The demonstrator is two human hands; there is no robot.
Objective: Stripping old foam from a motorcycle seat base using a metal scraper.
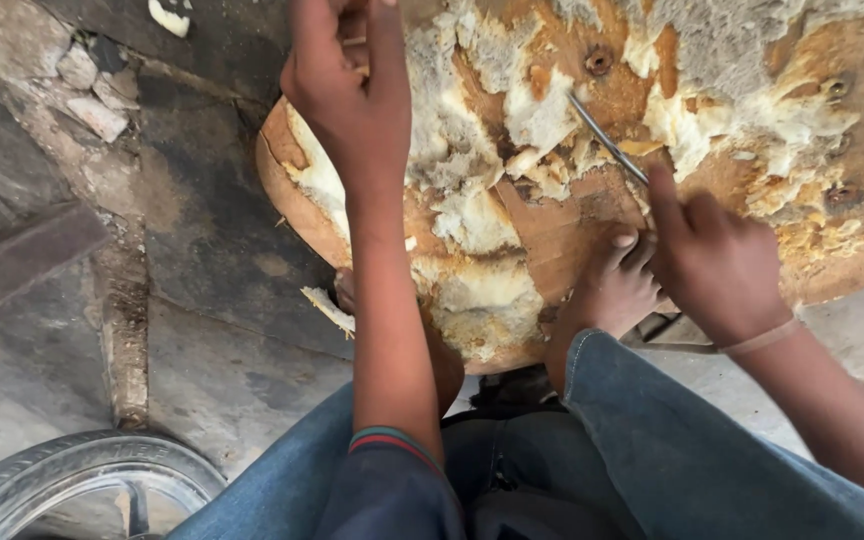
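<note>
L hand [352, 100]: fingers clamped on upper edge of round wooden board [562, 240], which stands on floor [222, 370] w/ foam remnants. R hand [717, 265]: fingers closed around metal scraper [607, 140], tip on board.

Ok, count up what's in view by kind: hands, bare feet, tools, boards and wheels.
Hands: 2, left hand and right hand
Bare feet: 1, foot
Tools: 1, metal blade
Boards: 1, round wooden board
Wheels: 1, tyre
Total: 6
</note>
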